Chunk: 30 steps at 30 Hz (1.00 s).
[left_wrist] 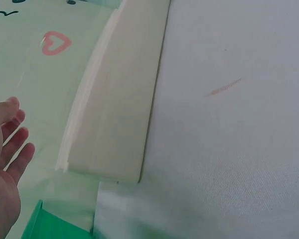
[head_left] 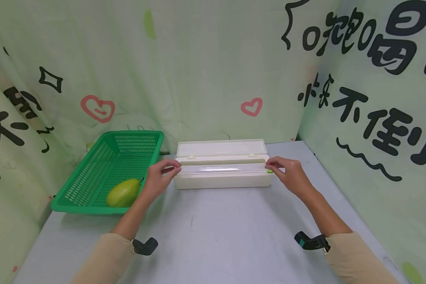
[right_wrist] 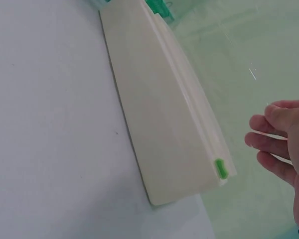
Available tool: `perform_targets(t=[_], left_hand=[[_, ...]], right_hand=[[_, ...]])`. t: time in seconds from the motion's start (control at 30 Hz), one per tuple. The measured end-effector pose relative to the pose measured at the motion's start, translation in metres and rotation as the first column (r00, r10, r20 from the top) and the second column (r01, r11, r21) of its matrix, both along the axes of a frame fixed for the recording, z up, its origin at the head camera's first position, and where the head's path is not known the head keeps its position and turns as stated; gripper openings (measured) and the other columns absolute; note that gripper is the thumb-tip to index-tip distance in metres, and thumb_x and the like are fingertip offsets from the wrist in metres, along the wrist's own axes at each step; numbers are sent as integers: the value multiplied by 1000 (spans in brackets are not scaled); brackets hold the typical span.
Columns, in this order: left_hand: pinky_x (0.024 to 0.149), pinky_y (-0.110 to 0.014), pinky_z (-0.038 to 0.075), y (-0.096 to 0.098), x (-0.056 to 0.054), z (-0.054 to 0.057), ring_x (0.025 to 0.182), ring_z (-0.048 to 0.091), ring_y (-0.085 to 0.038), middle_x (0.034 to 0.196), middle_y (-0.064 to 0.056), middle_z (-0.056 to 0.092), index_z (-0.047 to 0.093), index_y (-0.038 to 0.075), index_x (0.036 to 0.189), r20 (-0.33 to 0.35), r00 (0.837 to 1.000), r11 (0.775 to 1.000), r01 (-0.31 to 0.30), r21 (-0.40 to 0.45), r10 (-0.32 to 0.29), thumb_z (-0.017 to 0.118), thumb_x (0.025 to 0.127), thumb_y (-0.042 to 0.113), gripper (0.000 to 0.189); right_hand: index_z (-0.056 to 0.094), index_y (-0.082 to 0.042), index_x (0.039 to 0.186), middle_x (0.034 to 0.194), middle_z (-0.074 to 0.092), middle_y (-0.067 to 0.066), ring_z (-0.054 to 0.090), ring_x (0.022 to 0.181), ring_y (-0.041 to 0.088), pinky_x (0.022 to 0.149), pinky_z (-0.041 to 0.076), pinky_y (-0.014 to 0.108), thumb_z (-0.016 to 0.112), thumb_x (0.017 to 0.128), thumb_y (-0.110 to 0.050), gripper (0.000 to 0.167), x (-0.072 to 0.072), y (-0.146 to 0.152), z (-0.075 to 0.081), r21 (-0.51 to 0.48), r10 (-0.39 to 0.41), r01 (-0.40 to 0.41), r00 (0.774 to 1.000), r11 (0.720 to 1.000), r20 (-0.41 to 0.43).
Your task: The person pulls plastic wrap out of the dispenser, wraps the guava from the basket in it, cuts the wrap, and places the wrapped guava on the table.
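Observation:
A long white cling film box (head_left: 221,181) lies on the table with its lid (head_left: 221,148) tipped back. Clear, shiny cling film (head_left: 223,169) shows along its front part. At the box's left end my left hand (head_left: 159,177) pinches the film's edge between thumb and forefinger. The right hand (head_left: 289,173) pinches it likewise at the other end, close to a small green slider (right_wrist: 221,169). Both wrist views show fingertips raised off the box; the film there is so transparent that only faint glints appear.
A green plastic basket (head_left: 92,210) stands left of the box, near my left forearm, with a yellow-green mango-like fruit (head_left: 124,193) inside. Behind the table (head_left: 213,236) hangs a pale green curtain (head_left: 198,71) with printed hearts. More printed cloth runs along both sides.

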<state>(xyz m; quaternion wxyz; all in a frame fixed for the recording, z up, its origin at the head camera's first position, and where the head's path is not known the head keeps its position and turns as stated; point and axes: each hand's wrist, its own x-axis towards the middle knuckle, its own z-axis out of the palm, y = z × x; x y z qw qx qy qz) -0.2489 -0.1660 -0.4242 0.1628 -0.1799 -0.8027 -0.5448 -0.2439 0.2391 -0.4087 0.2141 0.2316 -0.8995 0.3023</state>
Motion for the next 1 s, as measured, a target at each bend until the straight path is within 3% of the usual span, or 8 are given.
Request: perform_targets(t=[0.17,0.4,0.67,0.83,1.0], left_hand=[[85,-38,57,1,2,1,91,69,-25,94,-15,71,69,2,93,8,1000,999,-12,-38,13,71,86,7,9],[83,-39,58,3,5,3,91,69,-29,96,-17,71,68,0,99,28,997,993,-69,-96,72,70,87,8,15],[80,-26,57,10,23,29,89,69,-33,98,-22,71,70,-8,101,-1,998,992,-62,-108,63,69,86,0,17],[77,-23,57,4,13,16,89,67,-33,96,-20,72,73,-6,97,10,998,995,-68,-76,69,70,85,2,14],[77,-27,58,-3,5,5,84,69,-20,94,-16,73,75,0,95,5,998,994,-67,-83,68,72,85,8,13]], right_hand=[[71,-2,100,90,75,12,72,81,25,73,58,43,74,80,1,20,1,1,-2,1,-6,6,1000,1000,-25],[74,-1,99,93,75,13,71,83,27,72,59,43,75,80,0,19,3,2,-2,1,-18,18,999,1000,-29],[74,-2,98,92,75,13,71,83,26,72,58,42,73,81,-1,16,5,0,0,-10,-35,35,999,999,-25],[74,-2,96,90,75,12,70,80,24,71,59,39,73,82,-2,14,5,-1,2,-21,-35,34,999,999,-38],[74,-4,95,89,75,10,69,79,22,71,55,16,74,81,-2,14,5,-1,1,-35,-44,43,998,998,-36]])
